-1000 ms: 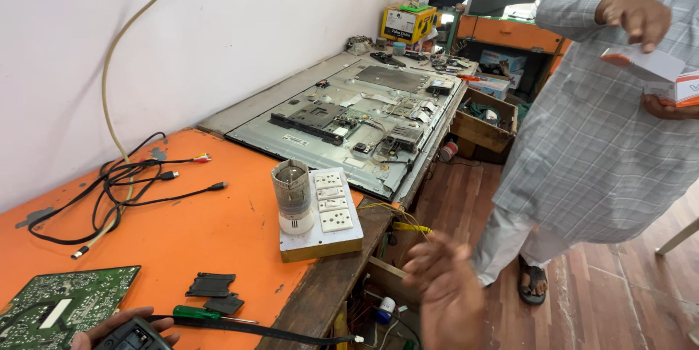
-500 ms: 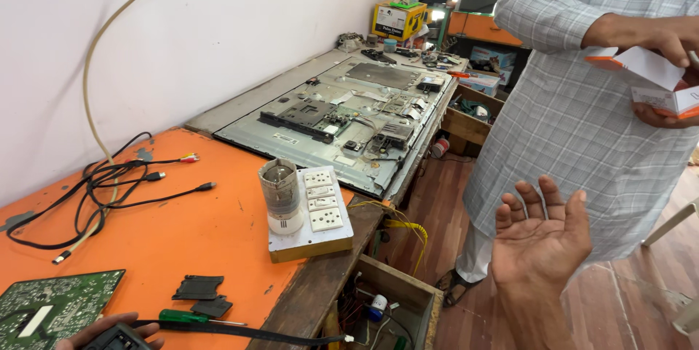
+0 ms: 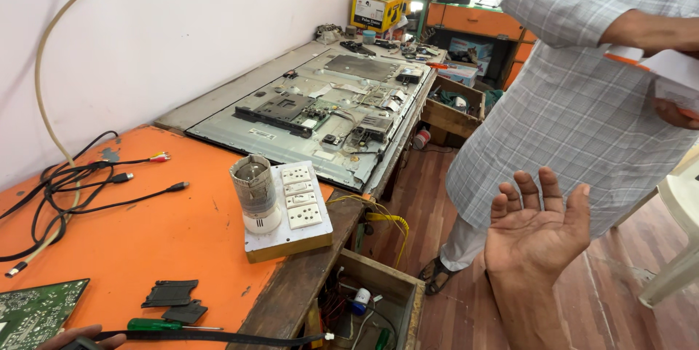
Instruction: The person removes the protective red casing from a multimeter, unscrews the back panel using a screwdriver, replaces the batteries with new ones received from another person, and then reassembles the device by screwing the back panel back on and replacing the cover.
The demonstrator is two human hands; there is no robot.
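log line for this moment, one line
right hand: open, palm up, empty | left hand: on black cable | orange bench

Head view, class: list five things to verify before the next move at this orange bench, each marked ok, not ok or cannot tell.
1. Right hand empty, palm up, off the bench: ok.
2. Left hand in full view: not ok, only its edge shows.
3. Green screwdriver flat on the orange bench: ok.
4. Switch board fully on the bench: ok.
5. Black cable live or not: cannot tell.
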